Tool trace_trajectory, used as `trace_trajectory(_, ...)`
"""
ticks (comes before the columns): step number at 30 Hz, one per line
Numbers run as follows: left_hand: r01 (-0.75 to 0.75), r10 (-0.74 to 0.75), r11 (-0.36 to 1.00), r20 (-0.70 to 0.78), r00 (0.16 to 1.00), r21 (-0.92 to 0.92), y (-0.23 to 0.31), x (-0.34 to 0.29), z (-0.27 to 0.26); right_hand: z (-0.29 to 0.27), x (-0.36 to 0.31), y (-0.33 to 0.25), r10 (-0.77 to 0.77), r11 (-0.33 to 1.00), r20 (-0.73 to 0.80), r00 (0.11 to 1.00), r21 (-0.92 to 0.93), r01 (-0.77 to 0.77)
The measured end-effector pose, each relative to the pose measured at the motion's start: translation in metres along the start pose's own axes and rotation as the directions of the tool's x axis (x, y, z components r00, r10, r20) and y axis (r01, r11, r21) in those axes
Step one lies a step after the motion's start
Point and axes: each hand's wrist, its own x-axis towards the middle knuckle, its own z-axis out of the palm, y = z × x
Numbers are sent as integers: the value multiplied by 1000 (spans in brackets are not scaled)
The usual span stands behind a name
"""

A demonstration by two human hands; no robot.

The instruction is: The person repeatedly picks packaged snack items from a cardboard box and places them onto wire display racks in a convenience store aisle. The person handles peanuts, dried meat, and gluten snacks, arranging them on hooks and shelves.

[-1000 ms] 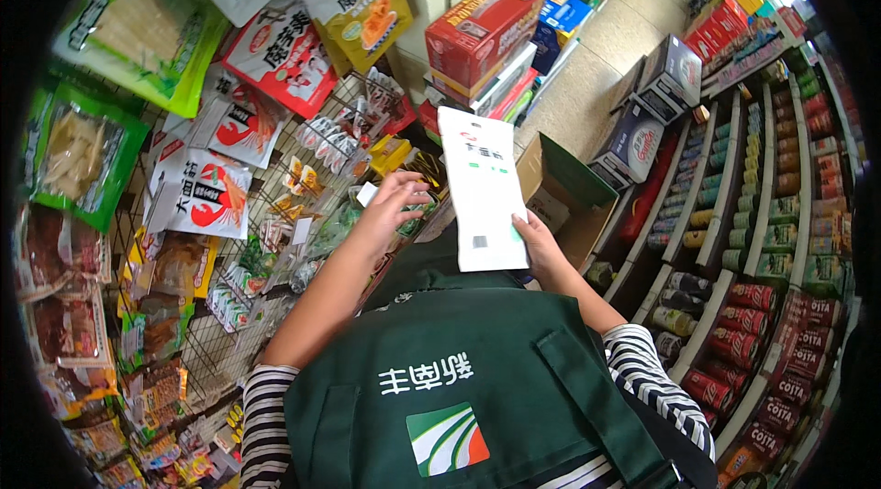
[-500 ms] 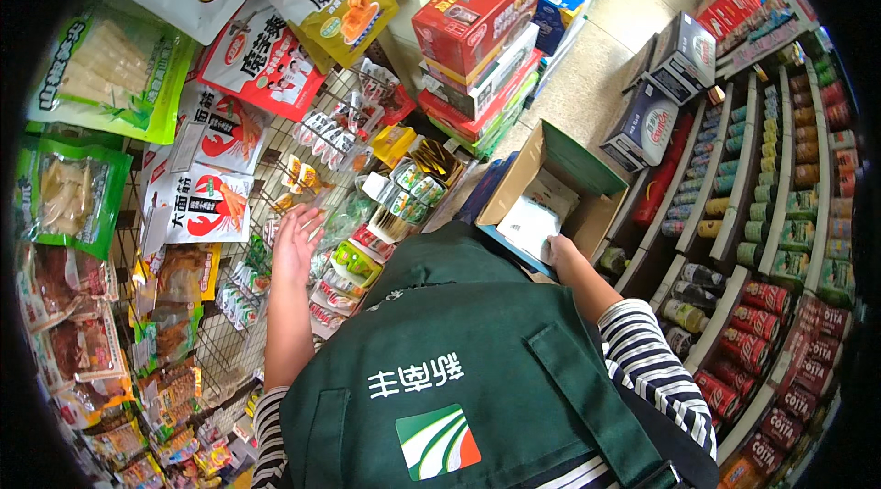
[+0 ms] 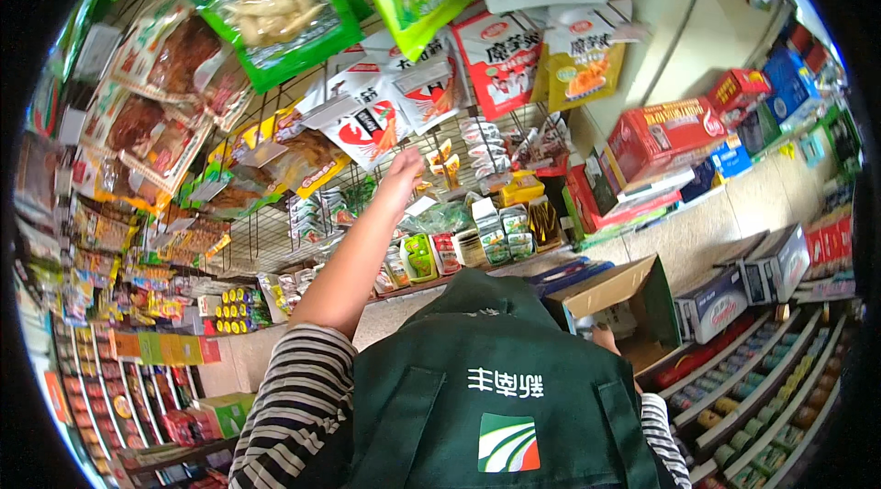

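My left hand (image 3: 402, 179) reaches up to the hanging rack, its fingers stretched out beside a white snack bag (image 3: 365, 127) with a red picture. Nothing shows in it, though part of the fingers is foreshortened. Below the hand, small packs (image 3: 419, 257) stand in a row on the rack's lower shelf. On my right, an open cardboard box (image 3: 659, 310) with a green inside is tilted against me. My right hand (image 3: 604, 338) grips its near edge, partly hidden by my dark green apron (image 3: 496, 370). Some pale contents lie inside the box.
Green bags (image 3: 275, 12) and a red bag (image 3: 500, 62) hang on the wire rack. Stacked red cartons (image 3: 665, 140) stand at the far right, on the floor tiles. Drink boxes (image 3: 716, 305) and shelves of cans (image 3: 762, 388) line the right side.
My view has swung left, so the rack now fills the middle. My left hand has risen from over the low packs toward the hanging bags. The box stays in my right hand.
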Motion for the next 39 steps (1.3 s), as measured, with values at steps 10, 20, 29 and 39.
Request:
trace_trajectory(10,-315,400,907,-336,852,281,40,118,17,-16,-58,-39,38,876,32,999,480,-49)
trace_trajectory(20,-501,517,853,-370,772,148,45,124,38,-8,-104,-41,-249,862,-45,967,445,243)
trace_trajectory(29,-320,322,944,-454,831,82,57,141,25,-6,-115,-58,-216,875,-82,973,425,231)
trace_trajectory(39,-370,520,813,-274,809,450,58,93,24,-9,-94,-55,-201,871,52,978,467,153)
